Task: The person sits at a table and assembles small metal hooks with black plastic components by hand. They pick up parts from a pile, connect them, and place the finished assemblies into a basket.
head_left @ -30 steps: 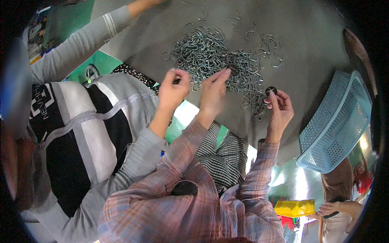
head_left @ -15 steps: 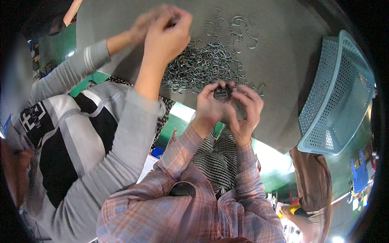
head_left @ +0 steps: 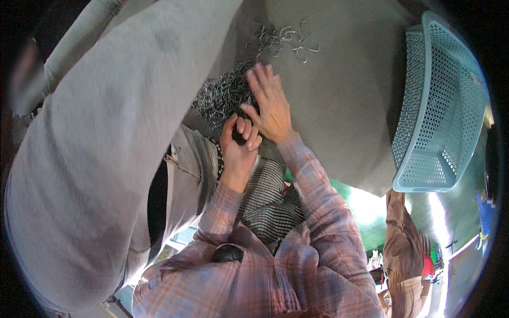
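Separating right hand (head_left: 272, 108) from basket (head_left: 442, 95): tabletop (head_left: 344, 106)

Plaid shirt (head_left: 260, 283) — pinkish, bluish, striped trousers (head_left: 263, 193)

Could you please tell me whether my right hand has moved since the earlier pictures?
Yes. Judged against the basket, the right hand has moved to the left, farther from it.

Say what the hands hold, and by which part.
The left hand holds a dark piece, gripped part hidden; the right hand is open, nothing visibly held.
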Tool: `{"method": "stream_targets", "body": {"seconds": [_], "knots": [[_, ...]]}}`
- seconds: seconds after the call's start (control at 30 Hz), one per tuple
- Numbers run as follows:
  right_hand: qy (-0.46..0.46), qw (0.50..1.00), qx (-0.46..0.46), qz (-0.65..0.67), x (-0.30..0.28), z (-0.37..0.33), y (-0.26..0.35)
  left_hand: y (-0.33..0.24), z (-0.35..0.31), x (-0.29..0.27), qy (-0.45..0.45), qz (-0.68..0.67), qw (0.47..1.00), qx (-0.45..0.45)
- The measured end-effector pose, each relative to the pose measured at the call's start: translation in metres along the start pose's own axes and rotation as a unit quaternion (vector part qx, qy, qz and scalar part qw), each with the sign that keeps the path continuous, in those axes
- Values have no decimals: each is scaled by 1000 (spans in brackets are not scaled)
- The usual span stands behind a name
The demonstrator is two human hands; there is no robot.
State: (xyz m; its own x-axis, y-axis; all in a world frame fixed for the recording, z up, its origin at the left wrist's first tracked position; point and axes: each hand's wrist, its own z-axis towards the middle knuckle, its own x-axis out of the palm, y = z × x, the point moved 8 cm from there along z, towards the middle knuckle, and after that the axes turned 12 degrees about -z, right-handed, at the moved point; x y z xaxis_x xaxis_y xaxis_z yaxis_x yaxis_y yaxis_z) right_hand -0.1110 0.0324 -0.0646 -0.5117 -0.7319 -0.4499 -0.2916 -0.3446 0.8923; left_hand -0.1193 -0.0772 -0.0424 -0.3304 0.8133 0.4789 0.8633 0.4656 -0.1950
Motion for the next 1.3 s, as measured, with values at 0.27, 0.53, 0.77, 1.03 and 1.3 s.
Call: {"method": "stream_targets", "body": {"seconds": [0.27, 0.53, 0.77, 1.03, 1.3], "knots": [[-191, 882, 108, -416, -106, 86, -76, -9, -10, 21, -8, 51, 998, 33], [41, 993, -100, -45, -4, 60, -2, 27, -22, 97, 23, 211, 976, 55], [-123, 988, 66, -68, -125, -6, -39, 180, -34, 250, 341, 501, 795, 37], [-250, 878, 231, -336, -187, 59, -147, 99, 45, 287, 286, 643, 501, 504], [-223, 929, 42, -293, -198, 275, -136, 31, 177, 221, 47, 809, 381, 445]]}}
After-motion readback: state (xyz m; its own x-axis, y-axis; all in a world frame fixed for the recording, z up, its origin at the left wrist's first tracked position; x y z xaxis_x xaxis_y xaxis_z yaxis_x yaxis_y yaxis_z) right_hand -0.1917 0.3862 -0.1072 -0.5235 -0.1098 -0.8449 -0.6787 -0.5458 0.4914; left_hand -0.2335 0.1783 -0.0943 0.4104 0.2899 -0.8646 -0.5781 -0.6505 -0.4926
